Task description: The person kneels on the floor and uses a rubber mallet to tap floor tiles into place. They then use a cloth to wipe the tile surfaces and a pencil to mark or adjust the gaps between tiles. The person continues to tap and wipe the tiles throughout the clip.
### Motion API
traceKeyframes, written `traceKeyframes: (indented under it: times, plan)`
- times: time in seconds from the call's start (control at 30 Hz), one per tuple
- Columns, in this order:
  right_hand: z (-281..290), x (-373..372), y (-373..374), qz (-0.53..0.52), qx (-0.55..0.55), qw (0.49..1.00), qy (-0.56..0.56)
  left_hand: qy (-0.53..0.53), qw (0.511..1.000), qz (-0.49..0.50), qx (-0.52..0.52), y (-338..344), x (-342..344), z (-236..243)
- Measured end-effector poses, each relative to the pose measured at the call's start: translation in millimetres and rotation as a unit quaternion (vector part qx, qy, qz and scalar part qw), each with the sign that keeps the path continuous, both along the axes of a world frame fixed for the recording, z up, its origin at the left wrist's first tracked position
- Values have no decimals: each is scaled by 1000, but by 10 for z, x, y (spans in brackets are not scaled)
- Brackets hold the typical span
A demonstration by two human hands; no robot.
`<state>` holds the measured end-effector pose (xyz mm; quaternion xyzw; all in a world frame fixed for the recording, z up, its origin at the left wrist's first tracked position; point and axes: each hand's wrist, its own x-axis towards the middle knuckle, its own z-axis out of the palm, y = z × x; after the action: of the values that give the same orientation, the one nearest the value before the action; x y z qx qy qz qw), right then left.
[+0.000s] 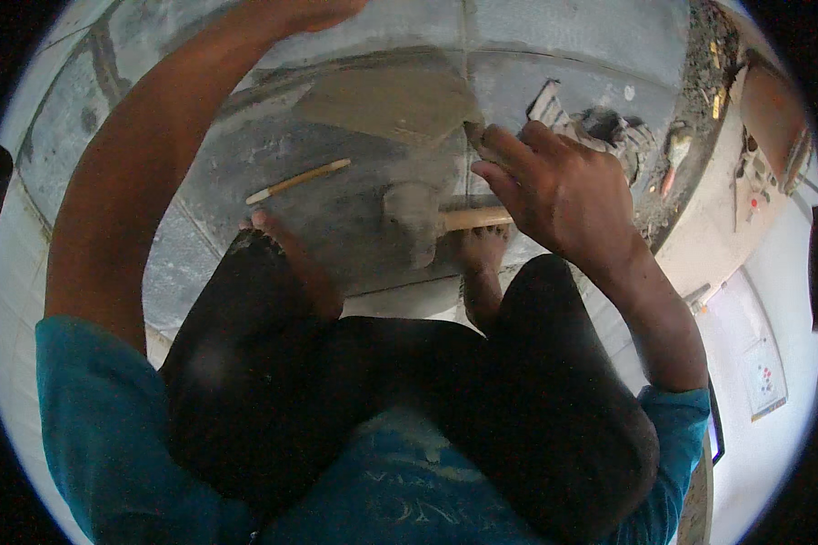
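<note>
My right hand is closed at the right of centre, its fingers curled at the corner of what looks like a trowel, with a broad, flat grey-brown blade. The grip end is hidden in the fist. Below it on the floor lies a mallet with a dusty grey head and a wooden handle, whose far end passes under this hand. Stretched forward past the upper edge, my left hand shows only in part, its fingers cut off. A thin wooden stick with a pale end lies near my left foot.
Large grey slabs with joints between them make up the floor. A crumpled striped cloth and a brush lie to the right, beside a strip of rubble. My bare feet rest close to the mallet.
</note>
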<state>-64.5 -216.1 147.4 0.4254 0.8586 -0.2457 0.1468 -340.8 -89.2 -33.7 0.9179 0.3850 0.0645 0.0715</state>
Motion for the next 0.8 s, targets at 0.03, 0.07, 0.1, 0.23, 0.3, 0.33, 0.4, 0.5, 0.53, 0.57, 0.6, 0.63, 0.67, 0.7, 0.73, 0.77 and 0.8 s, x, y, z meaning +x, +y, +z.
traceKeyframes:
  times: [0.03,0.07,0.1,0.23,0.3,0.33,0.4,0.5,0.53,0.57,0.6,0.63,0.67,0.7,0.73,0.77,0.8]
  plan:
    - [-20,-100,9,13,-10,1000,-6,23,999,-12,18,7,-8,3]
    - [-42,-195,26,23,-10,1000,-6,47,998,-26,38,21,-19,8]
    - [-58,-290,36,33,-7,999,-14,68,995,-40,56,32,-17,11]
    - [-124,-601,89,59,-21,998,-11,6,1000,5,8,46,-15,20]
    - [-159,-705,107,76,-38,996,-8,26,1000,3,-3,42,-10,13]
    - [-172,-742,115,86,-36,995,-20,23,1000,2,-4,41,-6,7]
    - [-187,-780,124,104,-20,994,-42,14,1000,2,-5,39,-4,-16]
    - [-149,-733,138,108,-12,993,-43,-1,1000,0,29,39,-5,-64]
    - [-119,-685,144,84,-26,994,-72,-3,1000,3,28,39,-7,-80]
    - [-81,-620,156,62,-39,993,-89,-6,1000,6,26,40,-9,-96]
    - [-43,-540,165,42,-46,994,-90,-8,1000,10,24,40,-8,-110]
    - [3,-443,184,41,-38,992,-116,-6,1000,8,29,42,-10,-120]
    - [47,-333,205,41,-25,991,-126,-3,999,5,32,45,-9,-127]
    - [82,-220,218,40,-8,989,-141,-1,999,3,35,45,-7,-130]
    - [112,-106,236,35,-10,988,-153,-1,1000,4,28,49,-4,-130]
    - [138,7,247,26,-8,985,-169,-2,1000,5,22,51,1,-127]
    - [163,115,266,15,2,983,-184,-5,1000,4,17,59,7,-123]
